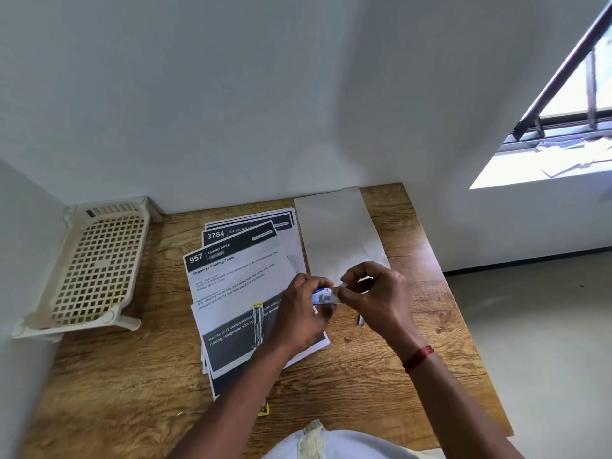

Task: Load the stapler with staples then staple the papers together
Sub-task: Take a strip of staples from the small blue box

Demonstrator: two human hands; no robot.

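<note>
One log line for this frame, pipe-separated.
step: loading | left hand: holds staple box | right hand: pinches its flap | stapler: open on papers

Bright daylight enters from the window (pixel 569 104) at the upper right and overexposes it, the wall (pixel 231 94) is evenly lit with soft shadows, and the wide-angle lens bends the edges.

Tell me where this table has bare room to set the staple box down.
The table is bare between the rack and the papers, across its near left, and right of the blank sheet. The middle is crowded: stapler on the papers, left hand and right hand above, loose staples beside them.
</note>
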